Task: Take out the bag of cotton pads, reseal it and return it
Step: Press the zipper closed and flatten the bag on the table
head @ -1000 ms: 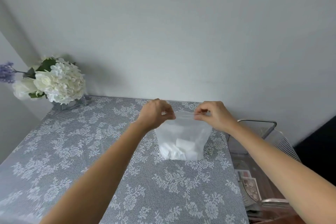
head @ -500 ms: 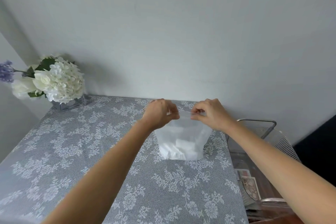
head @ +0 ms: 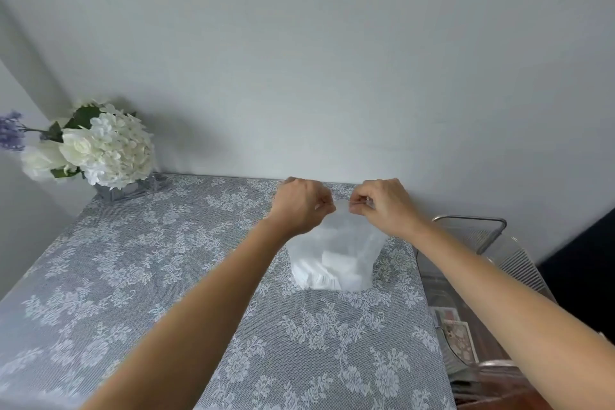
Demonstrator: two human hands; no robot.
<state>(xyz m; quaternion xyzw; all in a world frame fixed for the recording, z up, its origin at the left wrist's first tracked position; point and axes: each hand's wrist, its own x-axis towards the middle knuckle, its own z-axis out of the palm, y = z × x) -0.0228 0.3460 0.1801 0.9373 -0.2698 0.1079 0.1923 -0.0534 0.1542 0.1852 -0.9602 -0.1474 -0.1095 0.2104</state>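
Frosted plastic, one bag of cotton pads (head: 336, 256) stands on the table (head: 166, 276); left hand (head: 299, 206) and right hand (head: 382, 205) both pinch its top edge.

Grey lace-pattern tablecloth table (head: 139, 293): front and left areas open. Obstacles: translucent plastic bag of white cotton pads (head: 334, 263) upright nr back-right edge; white flower bouquet in clear vase (head: 100, 150) at back-left corner. Clear wire-rimmed basket (head: 492, 243) just off right edge.
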